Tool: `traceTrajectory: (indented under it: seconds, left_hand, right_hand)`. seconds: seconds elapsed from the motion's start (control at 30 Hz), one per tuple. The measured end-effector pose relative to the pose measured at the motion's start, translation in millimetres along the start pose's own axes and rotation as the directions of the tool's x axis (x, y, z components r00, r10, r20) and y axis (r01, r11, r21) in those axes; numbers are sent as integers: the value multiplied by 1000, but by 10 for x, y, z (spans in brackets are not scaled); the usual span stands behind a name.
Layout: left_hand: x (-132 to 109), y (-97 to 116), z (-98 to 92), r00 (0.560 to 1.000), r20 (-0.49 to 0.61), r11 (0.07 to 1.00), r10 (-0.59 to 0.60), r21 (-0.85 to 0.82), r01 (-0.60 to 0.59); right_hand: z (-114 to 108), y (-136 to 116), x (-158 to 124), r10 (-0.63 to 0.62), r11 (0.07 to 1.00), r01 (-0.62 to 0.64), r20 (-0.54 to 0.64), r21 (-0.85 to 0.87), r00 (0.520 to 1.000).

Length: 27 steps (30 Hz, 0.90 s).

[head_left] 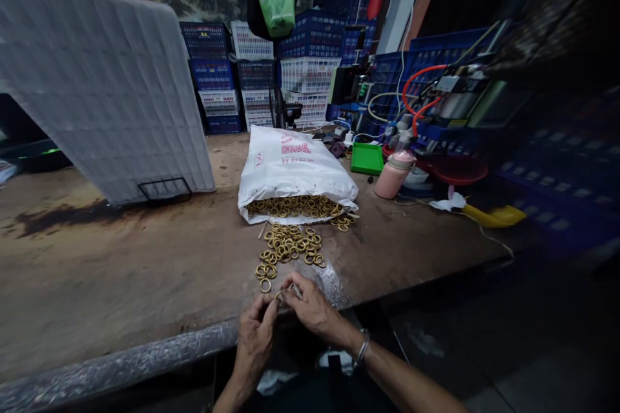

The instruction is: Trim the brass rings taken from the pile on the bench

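Close to the table's front edge, my left hand [256, 330] is closed, pinching a small brass-coloured ring [278, 295] between thumb and fingertips. My right hand [314, 307] meets it from the other side, its fingers closed around a thin, light-coloured tool [297, 292] whose kind I cannot make out. The tool's tip seems to be at the ring, partly hidden by the fingers. Just beyond the hands lies a loose pile of similar rings [290, 242]. Behind the pile, a white woven sack [290, 164] lies on its side, its mouth facing me and full of rings.
A grey-white ribbed panel [106, 97] stands on the wooden table [145, 271] at left. Right of the sack are a green tray [367, 158], a pink bottle [393, 175] and a yellow scoop-like piece [494, 215]. Stacked crates [310, 74] line the back.
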<state>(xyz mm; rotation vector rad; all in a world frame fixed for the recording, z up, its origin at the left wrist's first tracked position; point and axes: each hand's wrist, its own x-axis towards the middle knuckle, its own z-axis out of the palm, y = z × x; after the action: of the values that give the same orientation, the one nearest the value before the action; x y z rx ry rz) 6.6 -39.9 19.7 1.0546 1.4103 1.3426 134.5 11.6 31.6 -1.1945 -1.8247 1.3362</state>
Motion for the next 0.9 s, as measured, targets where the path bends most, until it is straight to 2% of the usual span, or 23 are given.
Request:
traceTrajectory:
  seconds: [0.1, 0.2, 0.27, 0.33, 0.43, 0.53, 0.73, 0.9]
  left_hand:
    - [29, 29, -51, 992, 31, 976, 125, 178, -128]
    - [70, 64, -71, 986, 74, 959, 149, 232, -162]
    - [96, 63, -67, 990, 100, 982, 95, 153, -110]
    - [115, 30, -59, 988, 149, 999, -35, 17, 33]
    - [123, -43, -50, 946, 265, 959, -189, -157, 235]
    - [121, -75, -34, 935, 308, 930, -176, -260, 261]
    - [154, -88, 26, 948, 192, 927, -255, -229, 296]
    - [170, -137, 36, 947, 177, 922, -270, -238, 307]
  right_hand:
    - [-26, -65, -4, -108, 986, 111, 31, -123, 994]
    - [-3, -80, 5, -85, 992, 88, 37, -88, 996]
    - [26, -37, 24, -32, 999, 32, 21, 6, 999]
    - [52, 31, 47, 41, 990, -44, 27, 132, 999]
    - [72, 114, 80, 134, 948, -146, 62, 281, 989]
    - [66, 122, 100, 130, 940, -148, 78, 309, 988]
    - [42, 71, 137, 67, 990, -70, 30, 122, 997]
    - [39, 77, 184, 174, 963, -183, 63, 199, 983]
